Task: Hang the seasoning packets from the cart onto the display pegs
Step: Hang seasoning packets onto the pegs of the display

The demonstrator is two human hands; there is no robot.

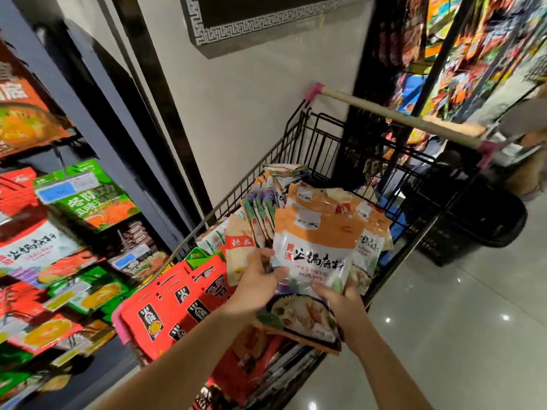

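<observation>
Both my hands hold a stack of orange-and-white seasoning packets [316, 255] above the black wire cart [299, 134]. My left hand [257, 282] grips the stack's left edge, thumb across the front. My right hand [343, 309] grips the lower right corner from below. Inside the cart lie red packets [177, 303] at the near end and several more packets [260, 211] stacked behind. On the left, the display pegs carry hanging packets, among them a green one [88, 196] and a white-and-red one [32, 250].
The cart's handle bar [399, 118] with pink ends runs across the far side. A white wall with dark trim stands behind the cart. Shelves of colourful goods [461, 54] fill the upper right. A black crate [473, 220] sits on the glossy floor to the right.
</observation>
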